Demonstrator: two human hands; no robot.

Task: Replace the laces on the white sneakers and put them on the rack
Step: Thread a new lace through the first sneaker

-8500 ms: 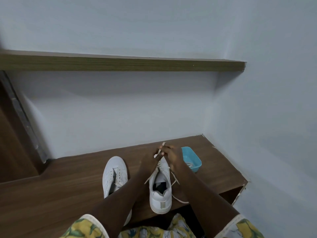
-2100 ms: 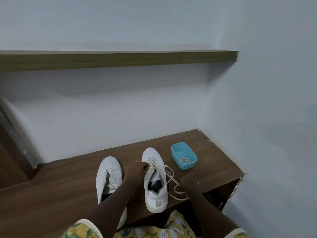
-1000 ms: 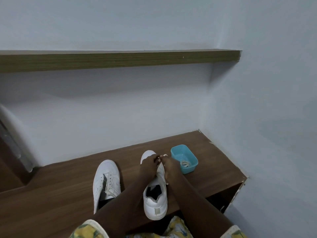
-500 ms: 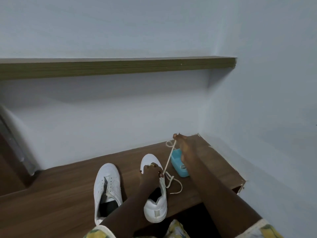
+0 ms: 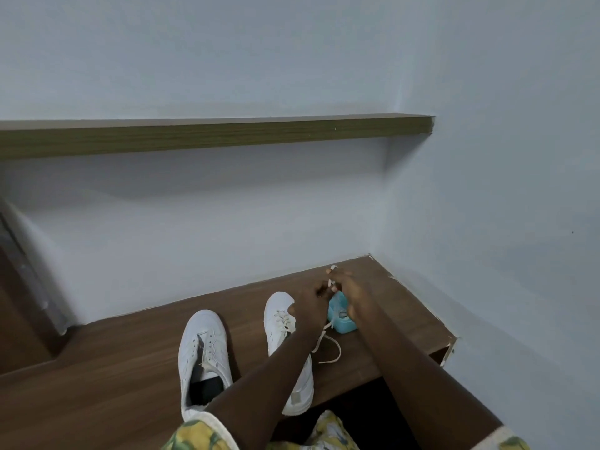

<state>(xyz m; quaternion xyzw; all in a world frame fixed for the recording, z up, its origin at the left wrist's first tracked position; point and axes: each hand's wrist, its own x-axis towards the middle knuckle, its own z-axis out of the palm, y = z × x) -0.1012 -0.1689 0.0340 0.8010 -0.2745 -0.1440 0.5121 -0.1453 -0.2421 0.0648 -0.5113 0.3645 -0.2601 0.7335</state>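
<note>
Two white sneakers stand toes-away on a brown wooden surface [image 5: 97, 368]. The left sneaker [image 5: 203, 355] has bare eyelets and no lace. The right sneaker [image 5: 281, 319] is partly laced with a cream lace [image 5: 329, 347] that loops loose onto the wood beside it. My left hand [image 5: 310, 303] and my right hand [image 5: 345, 285] meet above the right sneaker's toe side, both pinching the lace end held up between them. My left forearm hides the right sneaker's middle.
A small teal tray [image 5: 341, 321] sits just right of the sneakers, partly behind my right hand. A long wooden shelf [image 5: 207, 138] runs along the wall above. Pale walls close the back and right; the surface's chipped edge [image 5: 449, 349] lies at right.
My left hand has left the right sneaker's tongue and risen to meet my right hand. The right hand has come slightly back toward it, and both now hold the lace end.
</note>
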